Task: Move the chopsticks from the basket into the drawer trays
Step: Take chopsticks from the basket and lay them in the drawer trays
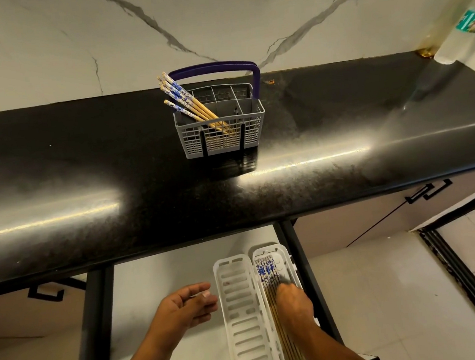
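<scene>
A grey plastic basket (251, 134) with a purple handle stands on the black counter. Several bamboo chopsticks (192, 104) with blue-and-white tops lean out of its left side. Below the counter an open drawer (164, 275) holds two white slotted trays side by side. The left tray (242, 317) has nothing in it. In the right tray (283, 254) lie several chopsticks (267, 272), tops pointing away from me. My right hand (294, 304) is down on these chopsticks, its fingertips blurred and hidden. My left hand (184, 306) hovers left of the trays, fingers relaxed, holding nothing.
The black counter (86, 170) runs across the view in front of a white marble wall. Black drawer rails (307, 274) flank the drawer. A clear bottle (457, 20) stands at the far right of the counter. White floor tiles (384, 296) lie to the right.
</scene>
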Demonstrator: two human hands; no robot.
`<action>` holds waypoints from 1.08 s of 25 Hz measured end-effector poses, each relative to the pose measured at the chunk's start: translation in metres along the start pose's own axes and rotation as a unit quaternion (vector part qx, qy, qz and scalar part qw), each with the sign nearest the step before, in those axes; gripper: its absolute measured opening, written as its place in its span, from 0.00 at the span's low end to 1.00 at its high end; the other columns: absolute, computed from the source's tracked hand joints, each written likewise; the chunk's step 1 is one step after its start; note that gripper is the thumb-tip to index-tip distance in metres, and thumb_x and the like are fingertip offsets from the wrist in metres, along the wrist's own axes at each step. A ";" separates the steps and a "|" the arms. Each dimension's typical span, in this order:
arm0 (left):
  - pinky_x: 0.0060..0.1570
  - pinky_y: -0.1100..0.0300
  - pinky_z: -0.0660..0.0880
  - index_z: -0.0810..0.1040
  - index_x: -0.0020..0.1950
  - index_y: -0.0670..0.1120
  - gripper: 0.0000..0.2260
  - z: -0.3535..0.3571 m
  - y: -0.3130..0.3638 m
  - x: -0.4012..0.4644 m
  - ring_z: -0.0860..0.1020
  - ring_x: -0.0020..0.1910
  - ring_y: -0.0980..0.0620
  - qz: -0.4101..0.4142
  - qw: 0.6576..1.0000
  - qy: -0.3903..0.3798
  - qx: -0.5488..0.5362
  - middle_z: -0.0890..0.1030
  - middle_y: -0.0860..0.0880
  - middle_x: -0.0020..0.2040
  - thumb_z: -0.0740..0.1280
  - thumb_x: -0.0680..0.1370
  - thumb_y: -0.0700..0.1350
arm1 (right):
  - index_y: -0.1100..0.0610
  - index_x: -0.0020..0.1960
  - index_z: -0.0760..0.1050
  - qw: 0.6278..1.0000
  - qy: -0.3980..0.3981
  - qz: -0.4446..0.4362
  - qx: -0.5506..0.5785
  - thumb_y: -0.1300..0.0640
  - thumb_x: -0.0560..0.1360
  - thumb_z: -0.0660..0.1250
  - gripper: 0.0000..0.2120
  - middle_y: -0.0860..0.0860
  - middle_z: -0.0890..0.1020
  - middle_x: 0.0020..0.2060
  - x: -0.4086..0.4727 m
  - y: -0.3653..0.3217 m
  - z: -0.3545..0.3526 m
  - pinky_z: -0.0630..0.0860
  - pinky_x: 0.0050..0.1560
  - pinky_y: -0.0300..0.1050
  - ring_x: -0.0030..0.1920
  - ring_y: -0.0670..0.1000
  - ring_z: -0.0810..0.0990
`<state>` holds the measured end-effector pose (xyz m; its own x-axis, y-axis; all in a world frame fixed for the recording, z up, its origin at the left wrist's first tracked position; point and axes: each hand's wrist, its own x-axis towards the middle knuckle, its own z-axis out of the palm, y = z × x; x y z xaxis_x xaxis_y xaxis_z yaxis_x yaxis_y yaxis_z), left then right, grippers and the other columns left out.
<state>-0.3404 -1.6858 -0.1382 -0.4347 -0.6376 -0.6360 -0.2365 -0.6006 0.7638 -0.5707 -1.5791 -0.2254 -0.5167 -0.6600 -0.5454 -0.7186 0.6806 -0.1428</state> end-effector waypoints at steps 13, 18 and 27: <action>0.37 0.59 0.83 0.81 0.56 0.40 0.07 0.013 0.081 0.020 0.87 0.43 0.45 0.102 0.988 0.097 -0.066 0.88 0.40 0.44 0.66 0.80 0.37 | 0.48 0.62 0.76 0.967 0.177 -0.126 0.135 0.52 0.81 0.58 0.13 0.48 0.82 0.57 -0.019 -0.069 -0.120 0.74 0.56 0.41 0.56 0.49 0.81; 0.43 0.60 0.84 0.83 0.55 0.44 0.06 0.022 0.213 0.049 0.87 0.44 0.49 0.237 0.955 0.173 -0.044 0.88 0.44 0.43 0.68 0.80 0.42 | 0.51 0.59 0.80 0.884 0.354 -0.249 0.177 0.50 0.80 0.61 0.12 0.48 0.85 0.51 -0.023 -0.135 -0.238 0.76 0.49 0.37 0.49 0.48 0.84; 0.50 0.57 0.80 0.82 0.62 0.46 0.13 0.043 0.314 0.111 0.83 0.50 0.52 0.297 0.877 0.352 0.138 0.86 0.48 0.52 0.67 0.80 0.48 | 0.49 0.54 0.78 0.872 0.332 -0.310 0.182 0.50 0.81 0.58 0.11 0.45 0.83 0.48 -0.003 -0.172 -0.292 0.73 0.43 0.32 0.45 0.44 0.81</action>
<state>-0.5006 -1.9244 0.0359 0.0688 -0.9965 0.0475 -0.3943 0.0166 0.9188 -0.5814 -1.7870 0.0422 -0.3233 -0.8939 0.3107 -0.8231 0.1036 -0.5584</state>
